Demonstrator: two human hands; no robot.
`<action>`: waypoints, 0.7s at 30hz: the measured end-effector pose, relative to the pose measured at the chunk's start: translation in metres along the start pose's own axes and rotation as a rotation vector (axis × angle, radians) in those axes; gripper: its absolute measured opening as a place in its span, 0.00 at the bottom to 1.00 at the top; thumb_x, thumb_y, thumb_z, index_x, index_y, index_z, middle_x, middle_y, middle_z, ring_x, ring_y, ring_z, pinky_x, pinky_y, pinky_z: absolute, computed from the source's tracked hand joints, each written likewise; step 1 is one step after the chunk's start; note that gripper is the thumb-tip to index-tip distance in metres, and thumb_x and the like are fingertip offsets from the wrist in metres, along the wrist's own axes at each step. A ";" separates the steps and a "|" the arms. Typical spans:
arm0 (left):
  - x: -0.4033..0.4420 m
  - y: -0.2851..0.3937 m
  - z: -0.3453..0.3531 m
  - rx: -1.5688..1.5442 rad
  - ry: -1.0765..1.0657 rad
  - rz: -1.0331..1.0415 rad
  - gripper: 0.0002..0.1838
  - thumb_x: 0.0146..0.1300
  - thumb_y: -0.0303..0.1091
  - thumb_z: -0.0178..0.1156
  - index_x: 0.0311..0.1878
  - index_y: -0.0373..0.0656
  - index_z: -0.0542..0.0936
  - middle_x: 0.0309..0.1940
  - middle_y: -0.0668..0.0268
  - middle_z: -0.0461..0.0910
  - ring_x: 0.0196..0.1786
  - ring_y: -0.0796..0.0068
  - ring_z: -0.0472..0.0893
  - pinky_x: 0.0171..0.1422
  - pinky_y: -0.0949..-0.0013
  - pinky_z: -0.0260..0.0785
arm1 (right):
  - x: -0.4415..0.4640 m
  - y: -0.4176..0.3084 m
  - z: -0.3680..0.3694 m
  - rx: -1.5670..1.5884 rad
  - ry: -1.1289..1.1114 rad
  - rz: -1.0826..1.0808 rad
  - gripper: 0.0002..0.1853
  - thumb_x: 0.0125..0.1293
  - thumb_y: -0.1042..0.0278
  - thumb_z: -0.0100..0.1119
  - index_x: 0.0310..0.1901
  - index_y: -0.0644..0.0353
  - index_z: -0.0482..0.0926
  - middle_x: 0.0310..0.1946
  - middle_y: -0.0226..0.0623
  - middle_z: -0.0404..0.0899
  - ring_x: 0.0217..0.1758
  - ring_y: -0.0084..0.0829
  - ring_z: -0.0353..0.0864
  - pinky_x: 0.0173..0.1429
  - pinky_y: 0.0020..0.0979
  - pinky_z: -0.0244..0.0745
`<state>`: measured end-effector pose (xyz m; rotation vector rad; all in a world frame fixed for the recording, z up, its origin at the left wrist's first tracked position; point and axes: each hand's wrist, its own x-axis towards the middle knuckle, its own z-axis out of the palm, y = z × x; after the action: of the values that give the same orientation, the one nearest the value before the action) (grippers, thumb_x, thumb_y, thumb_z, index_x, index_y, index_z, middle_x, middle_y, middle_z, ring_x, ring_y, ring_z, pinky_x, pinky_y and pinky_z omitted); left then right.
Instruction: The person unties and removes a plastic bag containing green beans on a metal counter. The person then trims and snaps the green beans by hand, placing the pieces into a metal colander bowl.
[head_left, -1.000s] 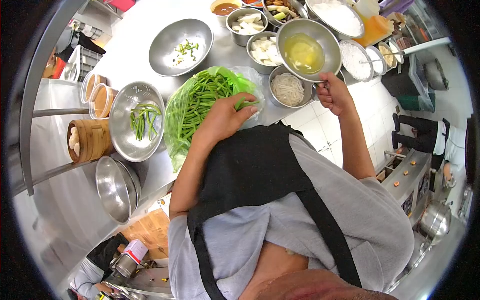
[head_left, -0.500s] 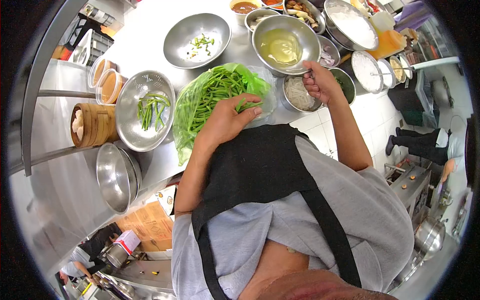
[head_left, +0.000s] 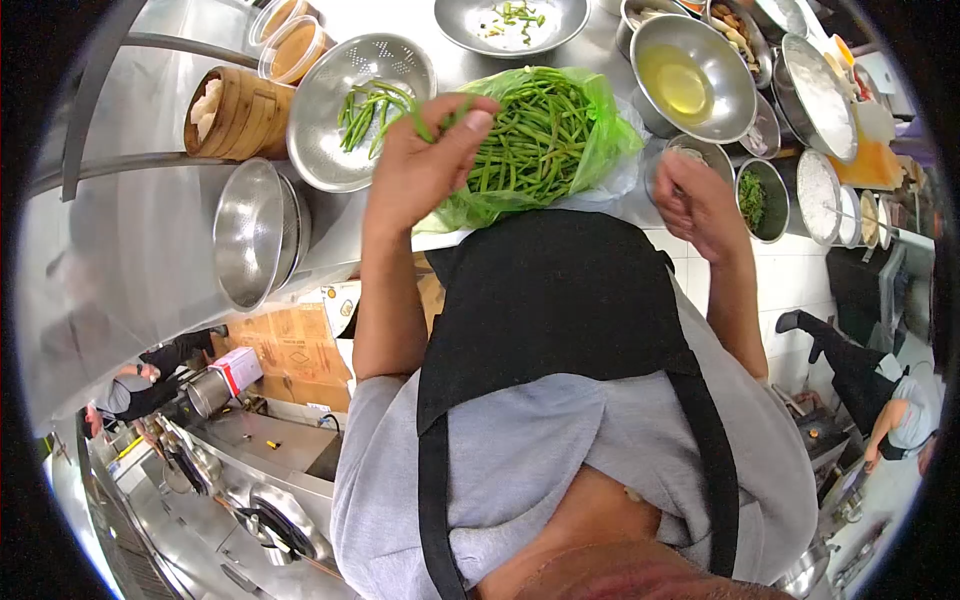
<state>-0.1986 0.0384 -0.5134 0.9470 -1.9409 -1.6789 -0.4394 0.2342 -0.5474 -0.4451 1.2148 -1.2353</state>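
Note:
My left hand (head_left: 425,165) is closed around green beans (head_left: 428,122), between the perforated metal colander (head_left: 318,150) and the green plastic bag (head_left: 604,112). More loose beans (head_left: 358,118) lie in the colander, partly behind my fingers. The bag is open and heaped with long green beans (head_left: 535,140). To the right of it my right hand (head_left: 703,208) is curled and slightly blurred, in front of a metal container (head_left: 712,155) whose contents are mostly hidden. Whatever those fingers hold, if anything, does not show. Just above is a metal bowl (head_left: 737,100) of pale yellow liquid.
Cut bean pieces lie in a metal bowl (head_left: 465,22) at the back. On the left are a bamboo steamer (head_left: 250,115), sauce tubs (head_left: 295,55) and stacked colanders (head_left: 248,235). Chopped greens (head_left: 752,200) and a bowl of white powder (head_left: 818,195) stand right. Co-workers (head_left: 905,405) are beyond.
My right hand has let go of the yellow-liquid bowl's rim and dropped nearer my body. My left hand has lifted beans from the bag toward the colander. The whole view has shifted.

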 end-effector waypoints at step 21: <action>0.036 -0.028 0.034 0.811 -0.171 0.113 0.16 0.61 0.39 0.58 0.49 0.41 0.79 0.39 0.48 0.82 0.42 0.46 0.80 0.45 0.53 0.72 | 0.067 0.002 0.031 -0.312 0.071 -0.244 0.14 0.74 0.61 0.46 0.47 0.61 0.78 0.20 0.20 0.64 0.18 0.12 0.58 0.20 0.17 0.52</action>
<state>-0.2407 0.0347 -0.5520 0.9316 -2.8031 -0.9050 -0.4209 0.1657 -0.5686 -0.8039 1.4541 -1.2777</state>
